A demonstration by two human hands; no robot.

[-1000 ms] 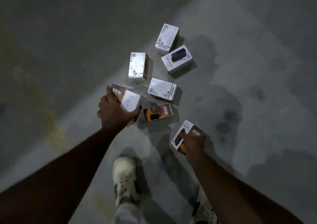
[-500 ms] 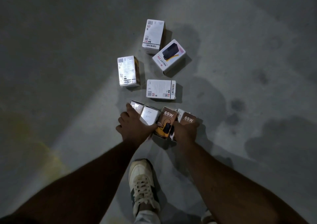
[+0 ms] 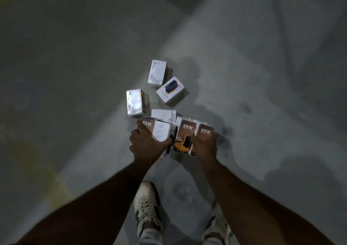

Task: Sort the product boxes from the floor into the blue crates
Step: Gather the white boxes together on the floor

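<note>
I am clamping my left hand (image 3: 148, 145) around one 65W box (image 3: 156, 130) and my right hand (image 3: 203, 146) around two more (image 3: 195, 135), pressing them together for one carry, while four boxes (image 3: 170, 91) are lying on the floor (image 3: 244, 94) just beyond my knuckles.

Single head view, steeply downward, standing height above floor (image 3: 262, 76)
</note>
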